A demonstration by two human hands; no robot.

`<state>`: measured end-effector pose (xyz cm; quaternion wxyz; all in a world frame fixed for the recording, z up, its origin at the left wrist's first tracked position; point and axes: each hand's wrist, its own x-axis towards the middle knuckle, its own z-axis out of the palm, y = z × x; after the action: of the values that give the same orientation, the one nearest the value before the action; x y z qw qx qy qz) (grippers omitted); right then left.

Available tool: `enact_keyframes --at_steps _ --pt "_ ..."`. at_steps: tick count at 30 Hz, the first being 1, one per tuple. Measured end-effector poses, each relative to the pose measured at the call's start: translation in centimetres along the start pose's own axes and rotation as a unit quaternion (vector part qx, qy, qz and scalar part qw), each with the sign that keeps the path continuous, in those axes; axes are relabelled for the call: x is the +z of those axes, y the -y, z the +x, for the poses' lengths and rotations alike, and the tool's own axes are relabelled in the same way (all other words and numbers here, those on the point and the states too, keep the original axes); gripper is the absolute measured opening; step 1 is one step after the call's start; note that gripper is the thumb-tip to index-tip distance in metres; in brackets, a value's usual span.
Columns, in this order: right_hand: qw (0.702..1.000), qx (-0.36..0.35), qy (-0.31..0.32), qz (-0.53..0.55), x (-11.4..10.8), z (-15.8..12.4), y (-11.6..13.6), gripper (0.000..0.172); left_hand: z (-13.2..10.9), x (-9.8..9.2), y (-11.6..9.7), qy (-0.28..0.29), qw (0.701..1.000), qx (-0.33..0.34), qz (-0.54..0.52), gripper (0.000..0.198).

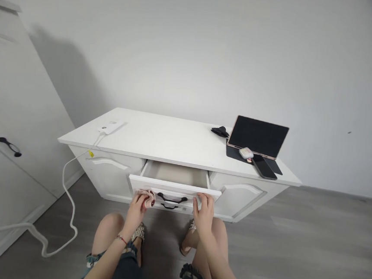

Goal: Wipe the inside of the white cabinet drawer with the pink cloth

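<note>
A white drawer (172,177) stands partly pulled out of the middle of a white cabinet (160,137); the part of its inside that shows is pale and bare. My left hand (137,207) is closed around a crumpled pinkish cloth (149,198), held against the left side of the drawer front. At the right side of that front, my right hand (204,208) touches the panel with bent, separated fingers and holds nothing. Between the two hands is the drawer's black handle (172,198). A second black handle (169,206) sits just below it.
A tablet (258,137) on a dark stand, a phone (264,167), a small white case (246,153) and a black item (220,131) lie on the right of the cabinet top. At left, a white power strip (111,127) trails a cable (73,212) to the floor.
</note>
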<state>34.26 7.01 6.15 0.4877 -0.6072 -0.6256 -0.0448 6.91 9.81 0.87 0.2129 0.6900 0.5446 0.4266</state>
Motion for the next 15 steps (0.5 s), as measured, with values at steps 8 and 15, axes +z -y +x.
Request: enact_keyframes --at_steps 8,15 --pt "0.998 -0.024 0.019 -0.048 1.5 1.3 -1.4 0.026 -5.0 3.0 1.5 0.017 0.948 -0.246 -0.201 0.017" --pt "0.998 -0.032 0.051 -0.033 3.9 4.5 -3.1 0.034 -8.8 2.0 -1.4 -0.049 0.746 -0.457 -0.483 0.034"
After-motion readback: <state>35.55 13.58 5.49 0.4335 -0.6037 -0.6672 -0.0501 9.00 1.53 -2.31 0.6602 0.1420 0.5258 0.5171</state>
